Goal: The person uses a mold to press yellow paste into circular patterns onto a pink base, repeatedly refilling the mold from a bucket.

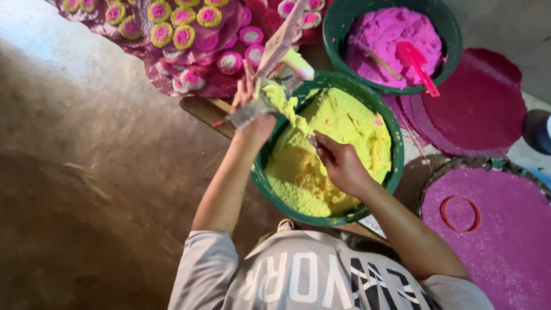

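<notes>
Hands first: the left hand [251, 109] is up over the far rim of the green basin [261, 178], fingers wrapped around a flat grey tool [274, 51] that angles up and away, its lower end smeared with yellow dough. The right hand [340, 163] sits down inside the basin, fingers curled in a pinch around a small thin implement [313, 140]; exactly what that is, I cannot tell, it is mostly hidden by the fingers. Right beneath both hands lies the yellow dough [338, 132], a crumbly mound filling the basin, with a lump of it clinging to the tool near the left hand. The basin rests on a wooden board [201, 109]. Just beyond it stands a second green basin [336, 40] heaped with pink dough [390, 28], and a pink plastic scoop [418, 63] lies on top of that heap alongside a thin wooden stick [381, 63]. Up at the top of the picture, a sheet carries rows of small round pieces [183, 31], some yellow-ringed with pink centres, others pink and white. Off to the right, flat dark-pink discs [482, 103] lie overlapping on the floor, and nearer, a big round tray [505, 241] is spread with pink granules, a ring [460, 213] pressed into it. A grey shirt [310, 275] fills the bottom edge.
</notes>
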